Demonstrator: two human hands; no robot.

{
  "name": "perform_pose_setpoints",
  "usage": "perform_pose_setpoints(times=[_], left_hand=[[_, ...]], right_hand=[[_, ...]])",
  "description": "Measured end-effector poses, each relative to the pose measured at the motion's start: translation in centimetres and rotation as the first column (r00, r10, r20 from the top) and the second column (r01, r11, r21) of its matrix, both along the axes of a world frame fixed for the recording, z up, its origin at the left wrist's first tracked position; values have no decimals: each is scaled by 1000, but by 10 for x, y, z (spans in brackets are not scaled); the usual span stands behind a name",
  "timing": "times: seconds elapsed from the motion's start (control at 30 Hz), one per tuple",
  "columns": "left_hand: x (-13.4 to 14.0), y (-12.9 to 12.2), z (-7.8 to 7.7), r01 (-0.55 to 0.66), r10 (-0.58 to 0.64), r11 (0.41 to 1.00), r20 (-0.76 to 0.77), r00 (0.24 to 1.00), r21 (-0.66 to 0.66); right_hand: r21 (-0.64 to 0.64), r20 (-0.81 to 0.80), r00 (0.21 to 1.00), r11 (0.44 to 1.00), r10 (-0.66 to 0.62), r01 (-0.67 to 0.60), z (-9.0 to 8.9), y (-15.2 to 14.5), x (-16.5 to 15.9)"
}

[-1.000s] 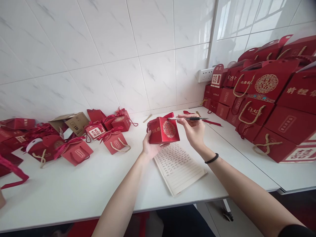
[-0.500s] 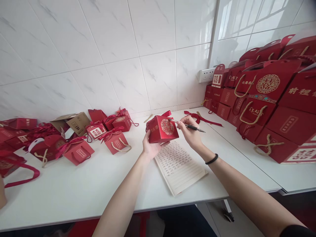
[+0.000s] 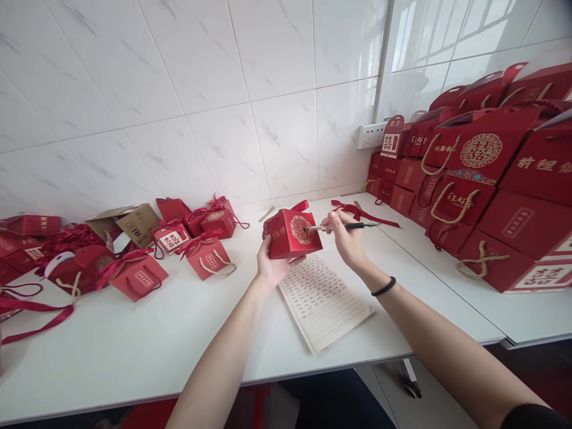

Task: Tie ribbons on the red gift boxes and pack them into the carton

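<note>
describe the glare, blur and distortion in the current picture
Head view: bright glare on the right-hand wall tiles; head view: the box stack at right looks stretched, as with a wide lens; head view: the held red box fairly sharp, handwriting on the notebook too small to read.

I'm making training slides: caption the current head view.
Left hand holds a red box near a notebook; right hand points a pen toward its round emblem.

Glossy card box (image 3: 292,235), satiny ribbon (image 3: 379,221), matt paper notebook (image 3: 326,307)
</note>
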State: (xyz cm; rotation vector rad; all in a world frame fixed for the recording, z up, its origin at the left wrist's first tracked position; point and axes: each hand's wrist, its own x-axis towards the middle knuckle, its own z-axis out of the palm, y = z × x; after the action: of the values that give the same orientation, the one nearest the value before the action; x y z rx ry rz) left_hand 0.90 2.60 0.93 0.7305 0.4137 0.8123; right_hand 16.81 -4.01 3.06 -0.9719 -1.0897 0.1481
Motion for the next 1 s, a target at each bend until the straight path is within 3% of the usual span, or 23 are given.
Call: perform_pose_setpoints(times=[0.17,0.33,0.47,0.63,0.8,1.0], left_hand=[[0,-2,1,-10,10,1000,4,1000,1],[-1,-3,2,-18,18,1000,-9,1000,-8],[-1,-2,1,-15,15,1000,-6,1000,-6],[-2,-1,1,-13,13,1000,-2,1000,0],[-2,0,1,-31,31,999,14,999,-19],[-2,0,1,-25,25,999,8,1000,-20]], right_hand=[[-22,-6,999,999,-38,38,-3,2,1],[-31,15,1000,999,15,-15,-3,1,0],[-24,-12,998,998,-55,54,-2,2,0],[-40,-14,998,997,64,-65,-2,2,1],[-28,-55,998,1000,9,-11,-2,3,2],[-58,-107,986,990,125,-132,-1,1,-1]])
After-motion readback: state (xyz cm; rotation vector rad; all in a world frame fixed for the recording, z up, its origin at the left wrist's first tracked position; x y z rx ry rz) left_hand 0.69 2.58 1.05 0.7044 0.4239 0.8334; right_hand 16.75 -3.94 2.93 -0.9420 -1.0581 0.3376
